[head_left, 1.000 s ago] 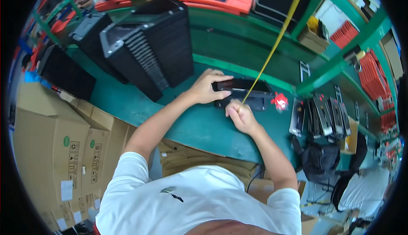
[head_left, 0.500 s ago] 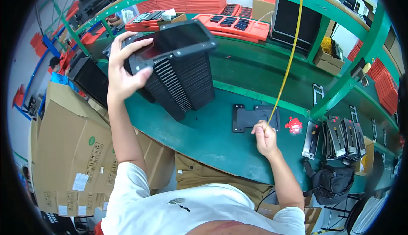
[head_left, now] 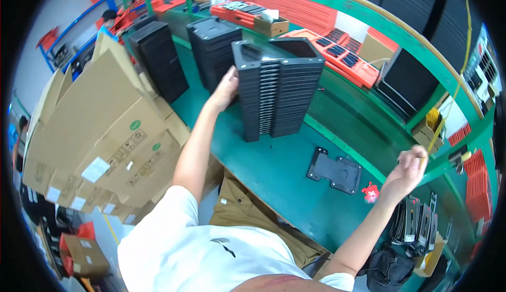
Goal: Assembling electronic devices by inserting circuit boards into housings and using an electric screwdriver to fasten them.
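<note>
Just left of centre, a tall stack of black rectangular trays stands on the green bench. Its top frame has a glossy dark inside and screws at the corners. My left hand rests against the stack's left side, fingers stretched out, the tips partly hidden. Off to the right, my raised right hand is closed around the lower part of a yellow cord hanging from above. A flat black plate with cut-outs lies on the bench between the stack and that hand, near a small red bag.
More black stacks stand at the left rear. Cardboard boxes crowd the bench's left side. A green shelf rail crosses overhead, with red trays behind. Dark panels and a black bag are at the right.
My left hand has come down from the top frame to the stack's side; the frame now sits on the stack. My right hand has moved right and up with the cord. The view has turned.
</note>
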`<act>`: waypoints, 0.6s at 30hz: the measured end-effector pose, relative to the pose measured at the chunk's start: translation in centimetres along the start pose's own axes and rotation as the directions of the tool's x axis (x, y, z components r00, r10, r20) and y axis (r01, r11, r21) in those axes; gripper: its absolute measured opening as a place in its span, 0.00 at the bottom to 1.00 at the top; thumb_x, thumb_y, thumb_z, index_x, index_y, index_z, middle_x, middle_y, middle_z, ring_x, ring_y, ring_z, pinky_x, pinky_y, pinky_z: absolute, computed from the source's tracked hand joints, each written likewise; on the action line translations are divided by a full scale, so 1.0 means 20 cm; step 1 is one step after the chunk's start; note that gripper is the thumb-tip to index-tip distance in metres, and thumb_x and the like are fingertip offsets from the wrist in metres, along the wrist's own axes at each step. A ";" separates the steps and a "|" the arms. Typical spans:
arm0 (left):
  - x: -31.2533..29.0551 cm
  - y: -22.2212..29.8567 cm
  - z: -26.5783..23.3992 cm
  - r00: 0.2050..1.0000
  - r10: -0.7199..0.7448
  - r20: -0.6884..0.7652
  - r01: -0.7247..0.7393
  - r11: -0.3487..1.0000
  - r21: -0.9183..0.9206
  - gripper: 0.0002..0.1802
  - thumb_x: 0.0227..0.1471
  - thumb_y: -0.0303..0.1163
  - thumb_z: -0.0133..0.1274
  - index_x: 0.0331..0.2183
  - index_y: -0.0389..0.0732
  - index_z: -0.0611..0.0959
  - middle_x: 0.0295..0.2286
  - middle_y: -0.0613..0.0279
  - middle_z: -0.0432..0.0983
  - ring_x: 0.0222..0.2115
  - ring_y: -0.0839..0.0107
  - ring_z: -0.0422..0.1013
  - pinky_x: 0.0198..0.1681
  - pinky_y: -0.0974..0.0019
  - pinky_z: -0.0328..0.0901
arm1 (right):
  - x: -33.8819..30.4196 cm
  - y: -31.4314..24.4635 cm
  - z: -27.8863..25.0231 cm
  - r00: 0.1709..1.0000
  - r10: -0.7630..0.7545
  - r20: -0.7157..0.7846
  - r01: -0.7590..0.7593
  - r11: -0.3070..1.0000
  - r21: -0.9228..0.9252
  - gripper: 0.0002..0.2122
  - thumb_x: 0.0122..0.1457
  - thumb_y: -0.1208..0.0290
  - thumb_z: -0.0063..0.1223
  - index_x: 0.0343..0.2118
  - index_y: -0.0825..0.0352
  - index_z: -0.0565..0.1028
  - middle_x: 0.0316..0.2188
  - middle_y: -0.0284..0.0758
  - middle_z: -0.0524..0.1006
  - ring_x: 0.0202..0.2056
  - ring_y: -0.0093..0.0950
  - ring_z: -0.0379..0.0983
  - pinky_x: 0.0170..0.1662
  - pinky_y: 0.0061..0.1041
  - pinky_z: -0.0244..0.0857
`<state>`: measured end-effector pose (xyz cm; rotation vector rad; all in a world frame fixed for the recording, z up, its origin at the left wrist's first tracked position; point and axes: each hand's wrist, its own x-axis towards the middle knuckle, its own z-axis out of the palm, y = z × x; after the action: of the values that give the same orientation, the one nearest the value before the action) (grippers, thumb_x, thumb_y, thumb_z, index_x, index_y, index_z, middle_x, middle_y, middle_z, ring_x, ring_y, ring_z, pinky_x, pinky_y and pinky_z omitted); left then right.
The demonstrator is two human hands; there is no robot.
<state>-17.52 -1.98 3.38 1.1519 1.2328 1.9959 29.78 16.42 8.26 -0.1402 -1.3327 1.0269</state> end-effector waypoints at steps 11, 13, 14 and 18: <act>-0.72 0.12 0.79 0.944 0.147 -0.294 -0.037 0.936 0.350 0.44 0.57 0.37 0.63 0.64 0.30 0.58 0.57 0.44 0.67 0.58 0.59 0.66 0.63 0.56 0.59 | -0.32 -0.18 0.44 0.859 0.111 0.500 0.179 0.850 -0.496 0.45 0.49 0.71 0.68 0.69 0.73 0.55 0.63 0.52 0.64 0.66 0.48 0.61 0.68 0.44 0.56; -0.88 0.09 0.95 0.963 0.158 -0.218 -0.055 0.907 0.417 0.54 0.57 0.39 0.62 0.68 0.27 0.46 0.65 0.33 0.51 0.66 0.48 0.53 0.68 0.52 0.51 | -0.38 -0.04 0.54 0.818 0.363 0.446 -0.140 0.878 -0.458 0.53 0.44 0.68 0.73 0.71 0.72 0.49 0.66 0.53 0.61 0.66 0.48 0.61 0.68 0.43 0.55; -0.96 0.13 1.00 0.976 0.159 -0.150 -0.074 0.886 0.458 0.58 0.57 0.40 0.62 0.69 0.26 0.41 0.68 0.28 0.41 0.70 0.43 0.46 0.70 0.50 0.47 | -0.43 0.05 0.57 0.808 0.341 0.480 -0.165 0.914 -0.370 0.57 0.43 0.67 0.75 0.72 0.71 0.45 0.67 0.53 0.58 0.66 0.48 0.60 0.69 0.42 0.54; -1.09 0.17 1.10 0.976 0.212 0.060 -0.210 0.816 0.538 0.61 0.55 0.43 0.62 0.69 0.24 0.40 0.68 0.25 0.31 0.71 0.38 0.38 0.70 0.47 0.44 | -0.61 0.37 0.42 0.737 0.420 0.530 -0.206 0.886 -0.415 0.53 0.43 0.65 0.77 0.70 0.69 0.53 0.63 0.51 0.65 0.62 0.44 0.66 0.65 0.39 0.59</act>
<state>12.43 -10.41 2.85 1.6125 1.8166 1.8422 20.04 8.56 -2.79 -0.3206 -2.1397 1.1796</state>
